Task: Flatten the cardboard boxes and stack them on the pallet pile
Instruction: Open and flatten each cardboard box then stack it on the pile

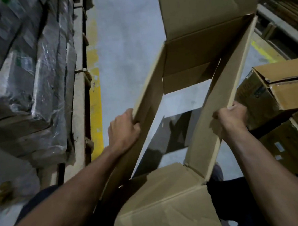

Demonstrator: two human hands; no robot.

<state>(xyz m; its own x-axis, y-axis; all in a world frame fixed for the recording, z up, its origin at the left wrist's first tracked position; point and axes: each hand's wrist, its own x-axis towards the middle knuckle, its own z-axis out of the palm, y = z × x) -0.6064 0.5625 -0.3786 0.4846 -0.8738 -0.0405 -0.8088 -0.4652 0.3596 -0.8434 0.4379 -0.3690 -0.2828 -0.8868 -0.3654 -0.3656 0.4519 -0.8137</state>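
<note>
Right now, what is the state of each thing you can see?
Large brown cardboard box: held up, open at both ends, not yet flat.
Left hand: grips the box's left wall.
Right hand: grips the box's right wall.
Smaller brown cardboard boxes at right: stacked, flaps partly open.
Plastic-wrapped dark bundles: stacked, wrapped.

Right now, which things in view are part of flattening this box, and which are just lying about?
Part of the job:
- open cardboard box, both ends open, floor visible through it
- left hand, gripping its left wall
- right hand, gripping its right wall

Just lying about:
- plastic-wrapped stack on the left
- closed cartons on the right
- yellow floor line
</note>
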